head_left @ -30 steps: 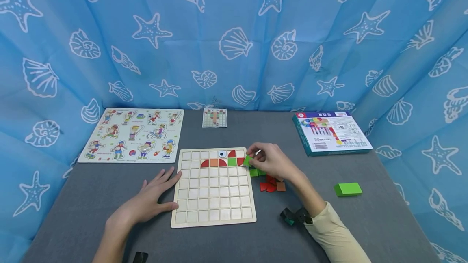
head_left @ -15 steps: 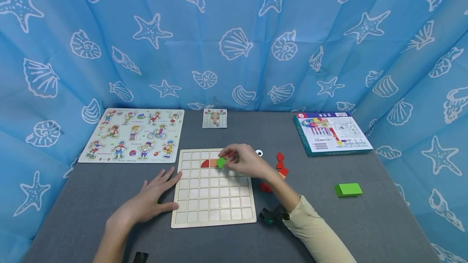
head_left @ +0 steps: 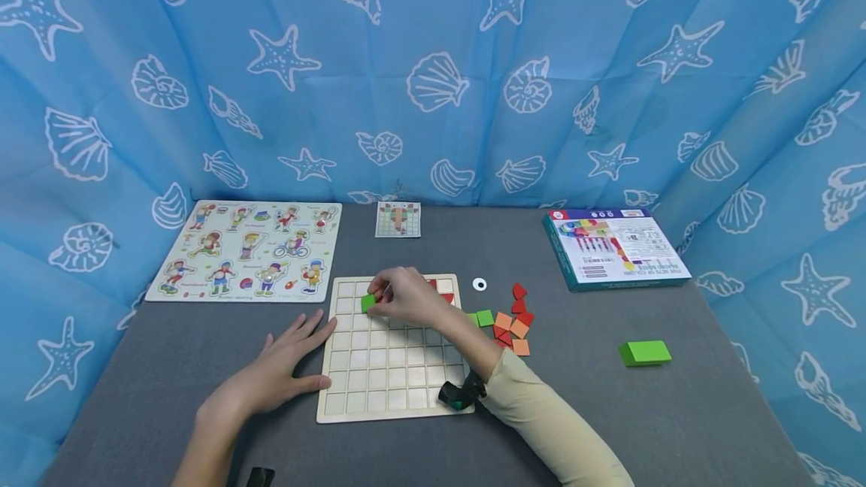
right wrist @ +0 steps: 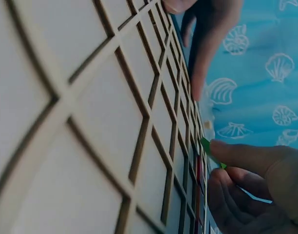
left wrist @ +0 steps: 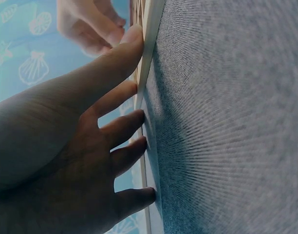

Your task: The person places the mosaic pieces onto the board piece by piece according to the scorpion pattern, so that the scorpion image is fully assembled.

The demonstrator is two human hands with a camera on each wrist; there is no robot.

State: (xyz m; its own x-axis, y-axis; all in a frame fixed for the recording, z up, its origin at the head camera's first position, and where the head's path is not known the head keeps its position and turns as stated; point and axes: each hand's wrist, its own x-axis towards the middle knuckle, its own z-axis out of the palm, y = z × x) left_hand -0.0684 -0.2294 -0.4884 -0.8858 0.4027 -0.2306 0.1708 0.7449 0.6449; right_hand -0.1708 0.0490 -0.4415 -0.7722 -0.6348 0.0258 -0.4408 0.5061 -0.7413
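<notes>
A wooden grid board [head_left: 395, 378] with square cells lies on the table. Over its upper left part, my right hand [head_left: 409, 299] pinches a green square tile [head_left: 368, 303] between thumb and fingers; the right wrist view shows this tile [right wrist: 213, 152] tilted at the board's surface. Red pieces [head_left: 447, 297] sit in the board's upper right cells, others there being covered by the hand. At the board's left edge rests my left hand [head_left: 277, 367], fingers spread and thumb touching the rim, as the left wrist view also shows of this hand [left wrist: 85, 126].
Right of the board lie loose green tiles [head_left: 485, 318], orange tiles [head_left: 519, 347], red pieces [head_left: 519, 291] and a round eye piece [head_left: 479, 284]. A pattern card [head_left: 398, 219], a picture puzzle board [head_left: 246, 250], a flat box [head_left: 616, 249] and a green block [head_left: 645, 353] stand around.
My right hand has moved left across the board with the green tile, from its right edge to the upper left. The eye piece now lies off the board, on the table. My left hand stays put.
</notes>
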